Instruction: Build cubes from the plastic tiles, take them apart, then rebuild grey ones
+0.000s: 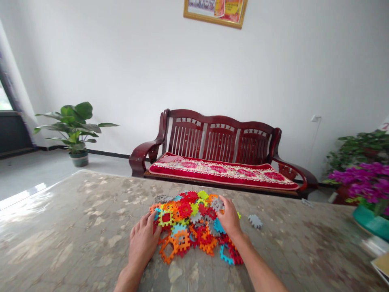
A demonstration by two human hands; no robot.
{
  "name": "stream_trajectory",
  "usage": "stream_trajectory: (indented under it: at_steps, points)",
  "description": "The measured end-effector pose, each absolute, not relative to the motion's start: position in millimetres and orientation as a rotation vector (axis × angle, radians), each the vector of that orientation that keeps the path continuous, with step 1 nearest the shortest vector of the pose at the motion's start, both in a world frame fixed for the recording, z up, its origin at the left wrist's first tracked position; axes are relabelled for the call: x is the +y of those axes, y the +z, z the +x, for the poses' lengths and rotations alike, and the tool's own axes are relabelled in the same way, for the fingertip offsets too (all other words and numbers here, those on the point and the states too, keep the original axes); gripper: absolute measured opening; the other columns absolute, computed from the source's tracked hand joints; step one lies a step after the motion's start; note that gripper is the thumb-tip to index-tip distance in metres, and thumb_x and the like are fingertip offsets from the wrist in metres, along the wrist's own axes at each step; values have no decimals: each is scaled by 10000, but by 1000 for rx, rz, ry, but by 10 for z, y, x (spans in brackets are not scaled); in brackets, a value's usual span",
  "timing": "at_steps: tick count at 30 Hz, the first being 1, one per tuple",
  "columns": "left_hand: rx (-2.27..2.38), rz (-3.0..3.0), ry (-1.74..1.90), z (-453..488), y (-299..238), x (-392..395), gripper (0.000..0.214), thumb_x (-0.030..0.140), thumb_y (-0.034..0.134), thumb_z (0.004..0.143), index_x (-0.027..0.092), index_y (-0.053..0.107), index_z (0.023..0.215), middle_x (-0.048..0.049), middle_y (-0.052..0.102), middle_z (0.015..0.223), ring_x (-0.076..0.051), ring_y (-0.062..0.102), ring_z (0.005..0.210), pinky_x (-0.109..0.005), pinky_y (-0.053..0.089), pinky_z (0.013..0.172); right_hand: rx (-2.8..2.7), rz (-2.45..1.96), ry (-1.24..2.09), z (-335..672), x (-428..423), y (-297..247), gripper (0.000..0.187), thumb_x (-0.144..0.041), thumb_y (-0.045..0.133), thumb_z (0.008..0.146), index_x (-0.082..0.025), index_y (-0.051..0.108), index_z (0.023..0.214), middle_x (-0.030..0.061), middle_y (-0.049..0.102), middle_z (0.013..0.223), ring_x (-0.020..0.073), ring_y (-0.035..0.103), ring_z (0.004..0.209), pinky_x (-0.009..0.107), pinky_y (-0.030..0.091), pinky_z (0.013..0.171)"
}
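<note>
A heap of colourful plastic gear-edged building pieces (pixel 196 219) lies on the table between my hands. At its left edge, my left hand (pixel 142 239) rests with thumb and forefinger apart, touching an orange piece and a small blue one. A lime square frame piece (pixel 165 218) lies just beside those fingertips. My right hand (pixel 230 219) reaches over the heap's right side, thumb and forefinger apart, at a grey gear piece (pixel 216 204). Below that hand are a blue piece (pixel 219 226) and a blue open frame (pixel 226 255). Its other fingers are hidden.
One grey gear piece (pixel 255 221) lies alone on the patterned tabletop (pixel 100 227), right of the heap. Purple flowers in a teal pot (pixel 369 223) stand at the right edge. Behind the table is a wooden bench (pixel 219 136); a potted plant (pixel 79 158) stands at left.
</note>
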State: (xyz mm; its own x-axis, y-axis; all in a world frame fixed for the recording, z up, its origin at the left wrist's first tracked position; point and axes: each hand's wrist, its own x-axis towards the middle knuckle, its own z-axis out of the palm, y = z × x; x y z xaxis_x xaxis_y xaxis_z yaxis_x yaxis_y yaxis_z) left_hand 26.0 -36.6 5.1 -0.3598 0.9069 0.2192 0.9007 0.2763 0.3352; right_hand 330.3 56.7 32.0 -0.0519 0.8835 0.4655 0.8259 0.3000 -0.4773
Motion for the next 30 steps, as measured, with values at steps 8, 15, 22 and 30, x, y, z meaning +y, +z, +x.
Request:
stream_trajectory:
  at_steps: [8, 15, 22, 30]
  points:
    - [2469, 1744, 671, 257, 52, -364, 484, 312, 388, 913, 215, 504, 1373, -94, 544, 1403, -258, 500, 1256, -420, 344, 1072, -1702, -1642, 184, 3670, 426, 245, 636, -156, 543, 717, -204, 483, 1348, 83, 640, 1243, 237, 601, 1132, 354, 451, 1013]
    - [2469, 1735, 657, 264, 104, -372, 480, 311, 381, 918, 211, 512, 1369, -102, 549, 1398, -257, 517, 1236, -418, 359, 1056, -1706, -1876, 137, 4316, 193, 107, 634, -178, 577, 731, -238, 489, 1356, 59, 665, 1243, 247, 603, 1145, 362, 434, 1010]
    - [2461, 1744, 675, 247, 53, -356, 478, 335, 367, 930, 212, 514, 1368, -100, 539, 1404, -266, 510, 1245, -419, 366, 1048, -1865, -1937, 27, 4507, 99, 181, 640, -65, 522, 704, -244, 558, 1318, 34, 661, 1250, 227, 564, 1190, 323, 402, 1036]
    - [2473, 1740, 678, 241, 37, -354, 482, 320, 385, 917, 216, 508, 1371, -105, 551, 1389, -261, 513, 1239, -426, 353, 1060, -1874, -1906, 219, 4427, 167, 75, 584, -39, 454, 723, -253, 610, 1244, 16, 733, 1093, 179, 657, 1038, 289, 464, 935]
